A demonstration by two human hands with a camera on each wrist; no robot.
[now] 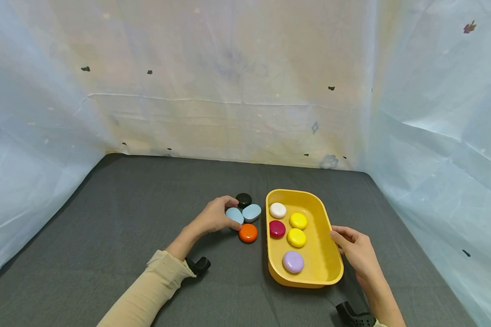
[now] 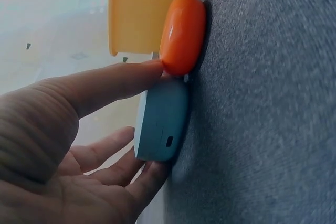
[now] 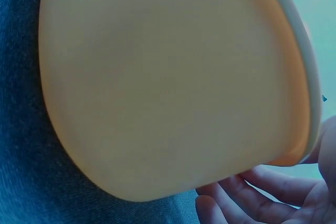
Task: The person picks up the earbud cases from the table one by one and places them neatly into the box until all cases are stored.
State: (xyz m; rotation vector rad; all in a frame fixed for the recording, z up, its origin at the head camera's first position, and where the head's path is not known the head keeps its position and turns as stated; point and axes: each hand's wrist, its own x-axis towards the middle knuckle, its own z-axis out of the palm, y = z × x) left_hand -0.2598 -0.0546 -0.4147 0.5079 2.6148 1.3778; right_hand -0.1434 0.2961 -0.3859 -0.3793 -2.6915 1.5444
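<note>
On the dark cloth, my left hand (image 1: 213,217) holds a light blue rounded piece (image 2: 164,121) between thumb and fingers. That piece has a flat top and a small dark slot in its side. The thumb tip also lies right at a glossy orange rounded piece (image 1: 248,233). Beside them sit a second light blue piece (image 1: 251,213) and a black one (image 1: 243,200). My right hand (image 1: 357,250) grips the right rim of a yellow tray (image 1: 321,265), thumb on top and fingers beneath the edge, as the right wrist view shows.
Inside the tray lie a white piece (image 1: 278,210), a crimson one (image 1: 277,229), two yellow ones (image 1: 296,237) and a lilac one (image 1: 293,262). Pale printed sheeting (image 1: 229,81) hangs behind and along both sides of the grey cloth surface (image 1: 106,236).
</note>
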